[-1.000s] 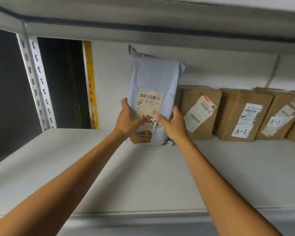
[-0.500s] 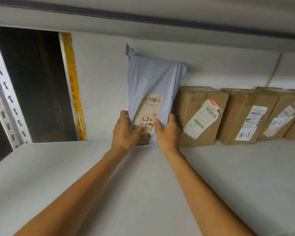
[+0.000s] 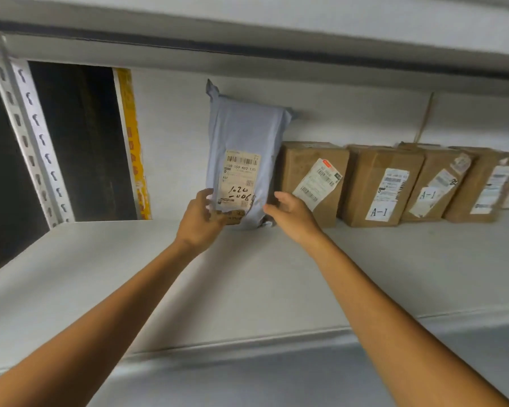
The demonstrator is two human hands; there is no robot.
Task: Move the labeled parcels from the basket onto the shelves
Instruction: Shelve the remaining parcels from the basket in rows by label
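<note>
head view: left hand (image 3: 202, 220) holds the lower left corner of a grey parcel (image 3: 244, 136) between thumb and curled fingers. the parcel stands upright on the shelf (image 3: 100, 274) at 12 o'clock. right hand (image 3: 290, 214), fingers relaxed and apart, rests at its right edge, with brown boxes (image 3: 315, 183) toward 2 o'clock.

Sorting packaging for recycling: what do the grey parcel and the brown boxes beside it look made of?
Grey parcel: likely soft plastic mailer film, faintly glossy, wrinkled, with a crimped top corner. Brown boxes: apparently cardboard, matte, with straight edges and flat faces; white paper labels stuck on.
</note>
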